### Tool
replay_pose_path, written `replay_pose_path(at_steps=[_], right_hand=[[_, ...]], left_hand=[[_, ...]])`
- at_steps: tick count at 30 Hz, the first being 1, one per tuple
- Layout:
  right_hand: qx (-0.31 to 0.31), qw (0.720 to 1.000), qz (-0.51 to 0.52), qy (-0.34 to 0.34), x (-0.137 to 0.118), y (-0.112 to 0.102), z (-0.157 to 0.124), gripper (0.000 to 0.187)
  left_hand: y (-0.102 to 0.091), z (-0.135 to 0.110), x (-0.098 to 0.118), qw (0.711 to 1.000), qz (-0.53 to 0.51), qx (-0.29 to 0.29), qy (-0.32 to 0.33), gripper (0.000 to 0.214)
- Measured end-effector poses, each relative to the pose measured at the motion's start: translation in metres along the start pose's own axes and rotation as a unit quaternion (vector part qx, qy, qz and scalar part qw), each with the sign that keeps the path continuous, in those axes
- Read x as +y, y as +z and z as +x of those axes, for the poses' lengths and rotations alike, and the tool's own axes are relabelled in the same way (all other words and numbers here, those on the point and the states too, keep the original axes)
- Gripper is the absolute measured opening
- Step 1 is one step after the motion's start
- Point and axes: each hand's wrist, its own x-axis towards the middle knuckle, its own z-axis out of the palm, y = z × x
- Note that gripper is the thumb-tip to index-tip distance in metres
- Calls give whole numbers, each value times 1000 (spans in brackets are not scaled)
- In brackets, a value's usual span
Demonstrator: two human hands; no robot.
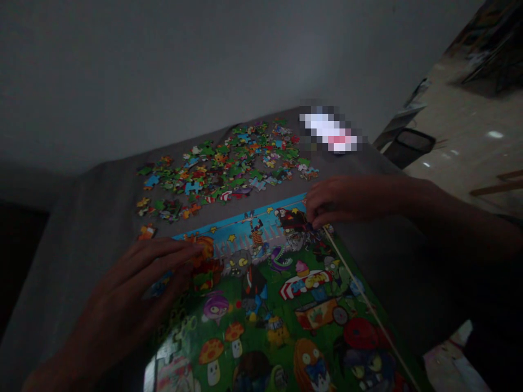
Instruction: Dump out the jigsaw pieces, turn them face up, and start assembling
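A colourful cartoon jigsaw board point(286, 305) lies on a grey table point(81, 218) in dim light. My left hand point(139, 288) rests flat on the board's left edge with fingers stretched out toward an orange patch. My right hand point(339, 201) is at the board's far right corner, fingers curled down and pinched at the edge; whether a piece is in them is hidden. A spread of several loose puzzle pieces point(220, 169) lies on the table beyond the board.
A blurred white and pink object point(330, 133) sits at the table's far right corner. A plain grey wall stands behind. To the right, a shiny floor with a dark bin point(411, 144) shows. One stray orange piece point(146, 232) lies left of the board.
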Motion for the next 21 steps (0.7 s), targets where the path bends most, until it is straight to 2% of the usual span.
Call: replay_pose_path(at_steps=[3,10,21], right_hand=[[5,1000,17,-18,6,-1,-2,17],[-2,999,16,-32,9,-3,-4,17],[-18,999,28,-29,6,-4,-4,17]], left_hand=[[0,-1,-2,1000,-8,-2,-13,52],[3,0,-4,1000,7,-5,7,42],[0,-3,-2,1000,10,-19,12,47]])
